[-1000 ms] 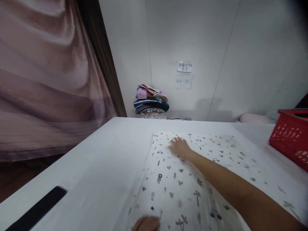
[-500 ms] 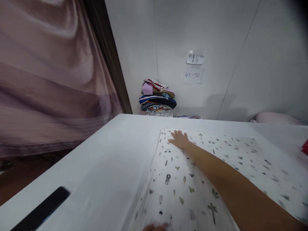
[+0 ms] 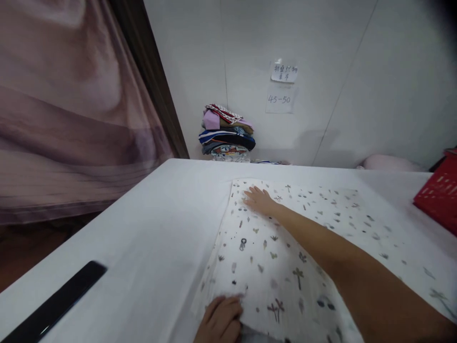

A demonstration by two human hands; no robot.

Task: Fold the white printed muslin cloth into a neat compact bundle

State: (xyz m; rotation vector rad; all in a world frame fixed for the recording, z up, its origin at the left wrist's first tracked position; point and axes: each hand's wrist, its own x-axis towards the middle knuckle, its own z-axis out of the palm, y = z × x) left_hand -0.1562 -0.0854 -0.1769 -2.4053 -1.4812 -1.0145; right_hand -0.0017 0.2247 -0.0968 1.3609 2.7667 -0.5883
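Head view, forward-down over hands [image 3: 220,320] [image 3: 260,201]

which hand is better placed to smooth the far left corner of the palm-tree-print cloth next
Likely the right: the right hand lies spread on the palm-tree-print cloth close to that corner. The left hand is curled at the near end; whether it grips is unclear.

A cloth [image 3: 278,267] lies on the tabletop [image 3: 143,238], the right hand [image 3: 260,201] on its far left corner, the left hand [image 3: 220,320] at its near left part. A phone-like slab [image 3: 60,300] lies left of it; a basket [image 3: 439,193] sits right. Behind the tabletop — a stack of fabrics [image 3: 228,136], left of two wall notes [image 3: 281,99]. A curtain [image 3: 64,119] hangs farthest left.
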